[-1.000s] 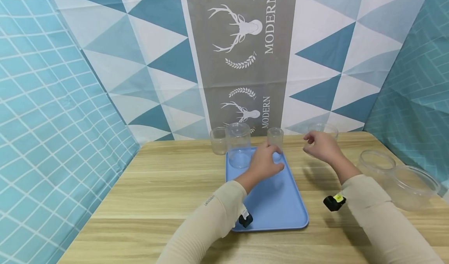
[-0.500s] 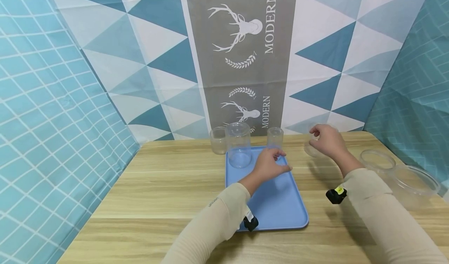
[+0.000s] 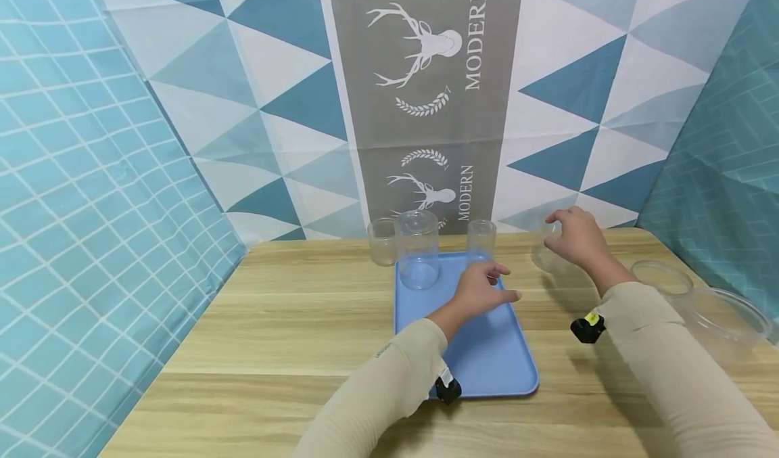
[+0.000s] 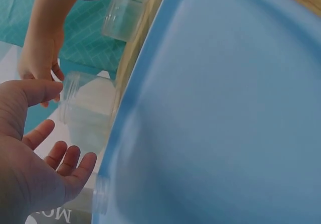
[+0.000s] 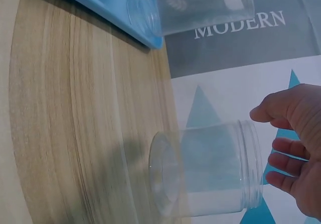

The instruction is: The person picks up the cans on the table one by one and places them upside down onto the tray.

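My left hand (image 3: pixel 477 289) hovers over the blue tray (image 3: pixel 487 363), thumb and fingers spread apart and holding nothing. A slim clear jar (image 3: pixel 481 238) stands at the tray's far right corner, just beyond that hand. At the far left corner is a larger clear jar (image 3: pixel 417 245). My right hand (image 3: pixel 575 238) is at the open top of a wide clear jar (image 5: pixel 205 174) that stands on the table right of the tray. In the right wrist view its thumb and loosely bent fingers come right up to the threaded rim. Part of this jar is hidden behind the hand in the head view.
Another clear jar (image 3: pixel 382 243) stands on the wooden table (image 3: pixel 274 329) just left of the tray's far end. Two wide clear containers (image 3: pixel 727 319) are at the right, partly behind the right sleeve. Patterned cloth (image 3: pixel 426 120) hangs close behind the table.
My left hand has moved right and nearer over the tray, away from the slim jar, its fingers spreading. My right hand has shifted right and slightly up, over the wide jar's rim.
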`<state>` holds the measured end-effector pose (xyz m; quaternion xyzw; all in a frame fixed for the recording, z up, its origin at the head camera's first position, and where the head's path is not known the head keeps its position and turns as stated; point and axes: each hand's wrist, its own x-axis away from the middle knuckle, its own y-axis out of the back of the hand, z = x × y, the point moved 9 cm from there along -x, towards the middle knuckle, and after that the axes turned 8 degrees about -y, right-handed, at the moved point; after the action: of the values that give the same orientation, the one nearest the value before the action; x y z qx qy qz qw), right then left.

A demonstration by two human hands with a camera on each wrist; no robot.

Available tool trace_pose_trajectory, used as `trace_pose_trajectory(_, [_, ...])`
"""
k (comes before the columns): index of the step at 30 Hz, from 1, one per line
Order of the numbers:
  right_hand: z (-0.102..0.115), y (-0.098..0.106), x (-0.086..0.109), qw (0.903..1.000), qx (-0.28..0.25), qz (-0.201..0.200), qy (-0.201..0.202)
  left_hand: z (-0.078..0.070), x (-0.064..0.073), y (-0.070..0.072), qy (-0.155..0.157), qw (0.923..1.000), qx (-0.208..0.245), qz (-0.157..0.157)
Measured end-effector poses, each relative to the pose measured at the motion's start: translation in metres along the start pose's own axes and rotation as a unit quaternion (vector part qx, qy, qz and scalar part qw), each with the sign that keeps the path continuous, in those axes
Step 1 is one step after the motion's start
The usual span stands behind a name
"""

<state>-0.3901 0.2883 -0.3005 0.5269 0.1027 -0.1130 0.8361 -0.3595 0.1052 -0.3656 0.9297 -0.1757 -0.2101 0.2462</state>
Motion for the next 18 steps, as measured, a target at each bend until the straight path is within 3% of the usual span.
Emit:
trace_pose_trajectory(10, [-0.01, -0.003, -0.006, 0.9991, 0.04, -0.002, -0.016, 0.001, 0.0, -0.009, 0.014, 0.9998, 0.013, 0.004])
trace_pose_trajectory(18, [-0.017, -0.009, -0.015, 0.9977, 0.04, 0.019, -0.051, 0.002, 0.0, -0.012, 0.012, 0.9995, 0.03, -0.002])
